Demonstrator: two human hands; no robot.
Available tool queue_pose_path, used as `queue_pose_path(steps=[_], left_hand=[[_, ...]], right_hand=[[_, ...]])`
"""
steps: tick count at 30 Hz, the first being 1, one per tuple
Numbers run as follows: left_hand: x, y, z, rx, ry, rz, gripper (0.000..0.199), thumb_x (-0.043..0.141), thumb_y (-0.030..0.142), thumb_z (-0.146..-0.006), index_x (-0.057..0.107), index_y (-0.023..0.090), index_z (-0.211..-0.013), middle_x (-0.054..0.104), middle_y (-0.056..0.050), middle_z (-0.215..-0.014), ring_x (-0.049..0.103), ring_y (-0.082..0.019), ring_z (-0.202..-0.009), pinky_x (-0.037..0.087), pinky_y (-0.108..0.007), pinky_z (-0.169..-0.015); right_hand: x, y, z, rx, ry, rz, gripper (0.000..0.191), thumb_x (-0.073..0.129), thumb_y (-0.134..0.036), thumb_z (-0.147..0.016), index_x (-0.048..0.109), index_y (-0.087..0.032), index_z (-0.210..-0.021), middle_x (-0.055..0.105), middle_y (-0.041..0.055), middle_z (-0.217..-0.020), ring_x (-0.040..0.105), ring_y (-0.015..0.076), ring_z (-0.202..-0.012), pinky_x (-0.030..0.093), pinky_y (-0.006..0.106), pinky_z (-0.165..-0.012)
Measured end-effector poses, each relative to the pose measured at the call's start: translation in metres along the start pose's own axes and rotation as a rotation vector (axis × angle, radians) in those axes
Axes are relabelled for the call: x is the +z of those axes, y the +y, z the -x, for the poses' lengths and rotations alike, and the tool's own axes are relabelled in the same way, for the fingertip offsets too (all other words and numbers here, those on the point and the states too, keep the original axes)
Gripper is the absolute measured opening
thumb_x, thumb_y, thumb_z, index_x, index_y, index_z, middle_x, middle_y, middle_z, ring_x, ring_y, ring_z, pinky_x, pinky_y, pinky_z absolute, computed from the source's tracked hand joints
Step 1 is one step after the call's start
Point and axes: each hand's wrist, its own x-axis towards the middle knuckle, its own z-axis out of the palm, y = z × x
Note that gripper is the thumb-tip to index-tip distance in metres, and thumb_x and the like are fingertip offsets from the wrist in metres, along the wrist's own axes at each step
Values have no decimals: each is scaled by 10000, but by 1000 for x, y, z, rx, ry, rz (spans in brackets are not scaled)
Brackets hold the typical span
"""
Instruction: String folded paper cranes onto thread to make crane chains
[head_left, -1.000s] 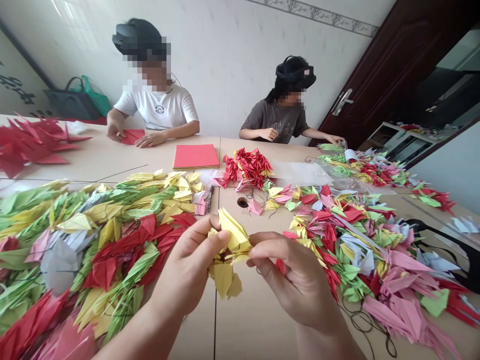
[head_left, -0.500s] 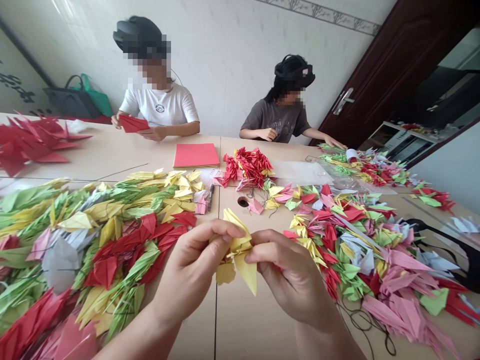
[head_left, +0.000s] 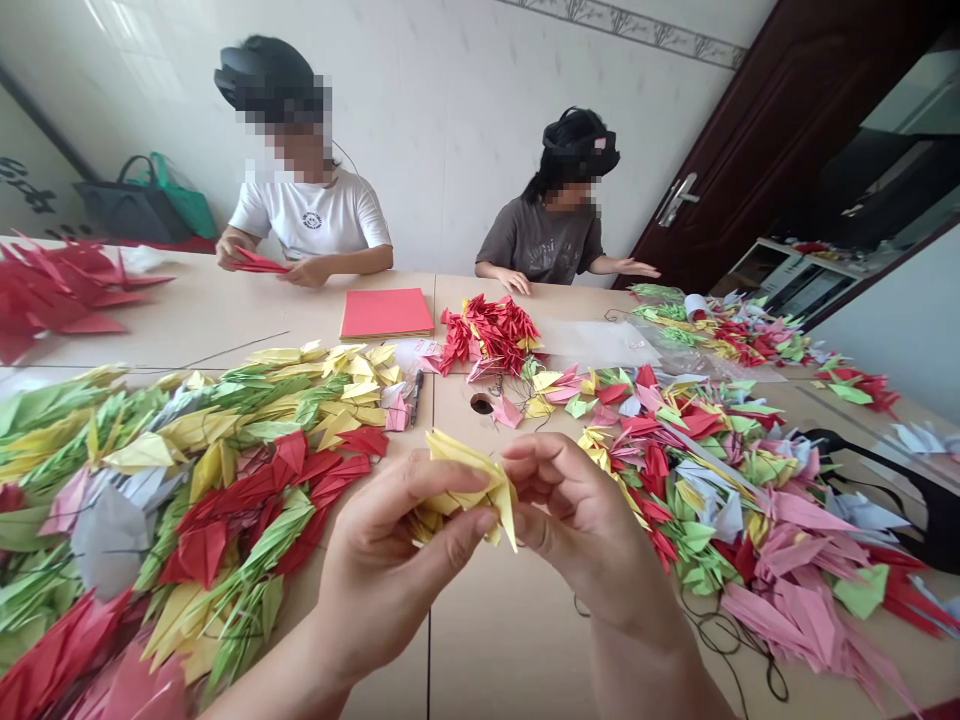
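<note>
Several yellow folded paper cranes (head_left: pixel 461 470) are bunched in my left hand (head_left: pixel 405 545), its thumb and fingers closed on them above the table. A pointed yellow tip sticks out toward the right. My right hand (head_left: pixel 581 510) is just right of the bunch, fingers loosely curled and apart from the thumb; its fingertips are at the paper's edge, and I cannot tell whether they touch it. To the left lies a wide heap of strung paper cranes (head_left: pixel 225 500) in green, yellow and red. Another mixed heap of cranes (head_left: pixel 697 460) spreads on the right.
Across the table (head_left: pixel 495 640) sit two people, one handling red paper (head_left: pixel 259 262). A stack of red paper (head_left: pixel 386 312), a bunch of red cranes (head_left: pixel 491 335), a pen (head_left: pixel 416 395) and a table hole (head_left: pixel 481 403) are ahead. Black cord (head_left: pixel 731 640) lies at lower right.
The yellow cranes have turned and gathered farther into my left hand. My right fingers have loosened and lifted slightly off them. The person at right has raised a hand from the far heap.
</note>
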Motion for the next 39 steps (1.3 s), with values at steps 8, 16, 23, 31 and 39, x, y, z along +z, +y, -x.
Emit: queue_pose_path(steps=[8, 16, 23, 31, 39], left_hand=[[6, -1, -1, -91, 23, 218, 206, 770, 102, -734, 751, 283, -829, 685, 16, -760, 588, -98, -625, 481, -173, -546], [10, -2, -2, -171, 56, 326, 141, 808, 179, -703, 728, 247, -797, 665, 6, -737, 576, -100, -602, 500, -158, -522], [6, -1, 0, -273, -13, 395, 202, 815, 209, -707, 700, 258, -865, 692, -1, -787, 589, -101, -623, 514, -161, -542], [7, -3, 5, -283, 13, 452, 203, 826, 188, -697, 690, 257, -830, 669, 28, -721, 568, -67, -587, 500, -121, -544], [6, -6, 7, -311, 15, 476, 225, 826, 166, -691, 668, 245, -830, 646, 27, -727, 560, -75, -590, 495, -139, -541]], right_hand=[[1, -4, -4, 87, -19, -56, 216, 757, -366, -802, 705, -196, -925, 702, 12, -775, 656, 122, -694, 517, 207, -593], [3, -6, -1, 41, -1, -2, 193, 766, -358, -793, 668, -192, -771, 636, -29, -658, 547, 85, -574, 444, 183, -525], [2, -8, 3, -13, -6, 96, 215, 737, -330, -824, 616, -192, -712, 587, -39, -635, 494, 85, -573, 399, 189, -517], [4, -8, 6, -55, -18, 65, 215, 729, -245, -826, 571, -193, -689, 589, -42, -645, 498, 84, -572, 415, 198, -534], [4, -7, 5, -112, -12, 101, 240, 681, -263, -856, 534, -194, -679, 554, -41, -607, 478, 88, -543, 408, 206, -509]])
